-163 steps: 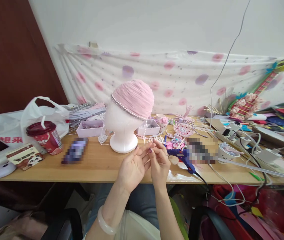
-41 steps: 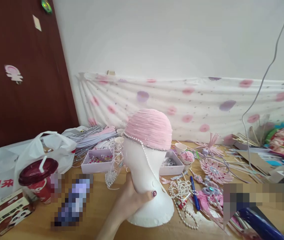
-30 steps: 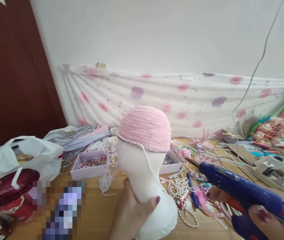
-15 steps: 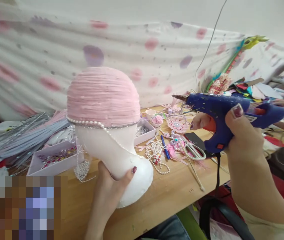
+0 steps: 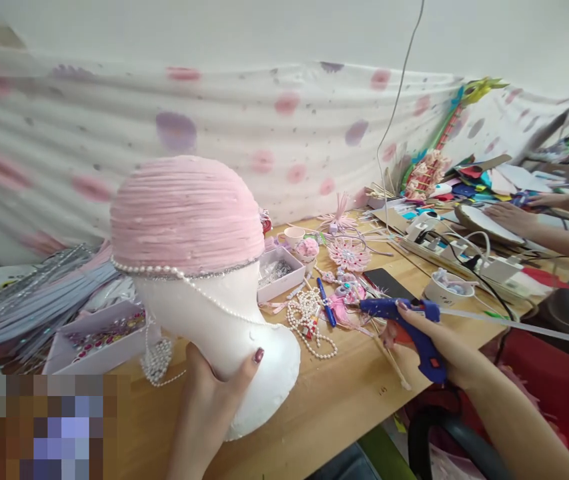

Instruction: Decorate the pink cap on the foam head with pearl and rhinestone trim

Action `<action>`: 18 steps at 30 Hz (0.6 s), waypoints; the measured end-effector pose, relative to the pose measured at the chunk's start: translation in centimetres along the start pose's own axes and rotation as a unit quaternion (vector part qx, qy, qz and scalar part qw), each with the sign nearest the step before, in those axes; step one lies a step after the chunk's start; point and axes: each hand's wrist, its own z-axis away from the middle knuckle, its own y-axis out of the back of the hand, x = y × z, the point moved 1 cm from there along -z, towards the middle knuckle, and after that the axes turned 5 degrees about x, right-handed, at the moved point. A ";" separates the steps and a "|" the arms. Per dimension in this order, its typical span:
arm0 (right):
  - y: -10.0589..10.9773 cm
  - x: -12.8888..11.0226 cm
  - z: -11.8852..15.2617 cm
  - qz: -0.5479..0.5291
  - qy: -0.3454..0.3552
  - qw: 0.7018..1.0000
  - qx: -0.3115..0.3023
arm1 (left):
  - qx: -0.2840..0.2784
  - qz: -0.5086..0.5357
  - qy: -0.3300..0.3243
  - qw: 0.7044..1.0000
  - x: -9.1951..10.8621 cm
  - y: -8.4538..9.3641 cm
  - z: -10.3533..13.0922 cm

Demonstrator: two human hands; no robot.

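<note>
A white foam mannequin head [image 5: 269, 367] stands tilted on the table, its top wrapped in pink strands like a cap [image 5: 189, 213]. My left hand [image 5: 207, 393] is closed round its neck, thumb on the near side. A string of pearl beads [image 5: 167, 271] runs along the cap's lower edge above a silvery trim. Part of it slants loosely across the neck, and a bunch of beads [image 5: 157, 360] hangs at the left. To the right, my right hand [image 5: 447, 343] grips a blue hot glue gun [image 5: 381, 307], its nozzle pointing left, low over the table and apart from the head.
Boxes of gems [image 5: 99, 340] and silvery bits [image 5: 281, 273] flank the head. Pearl strands [image 5: 307, 313], a blue pen [image 5: 326, 303] and a pink flower ornament [image 5: 348, 255] lie on the table. Power strips [image 5: 499, 277] with cables sit at right, near another person's hands [image 5: 511, 219].
My right hand has lowered the glue gun from beside the cap to just above the table. My left hand keeps its hold on the neck. The view has shifted slightly.
</note>
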 end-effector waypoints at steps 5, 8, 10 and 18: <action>-2.0 2.0 -0.3 -0.033 -0.044 0.997 -0.051 | -0.001 -0.021 0.001 1.000 0.4 0.0 0.1; -3.4 1.8 -0.8 -0.068 -0.040 0.996 -0.048 | 0.002 -0.020 0.001 1.000 0.4 -0.1 0.1; -3.9 1.6 -1.1 -0.076 -0.041 0.995 -0.041 | 0.003 -0.014 -0.004 1.000 0.3 -0.1 0.1; -5.6 1.3 -3.3 -0.078 -0.044 0.996 0.001 | -0.007 -0.011 0.004 1.000 0.4 0.0 0.0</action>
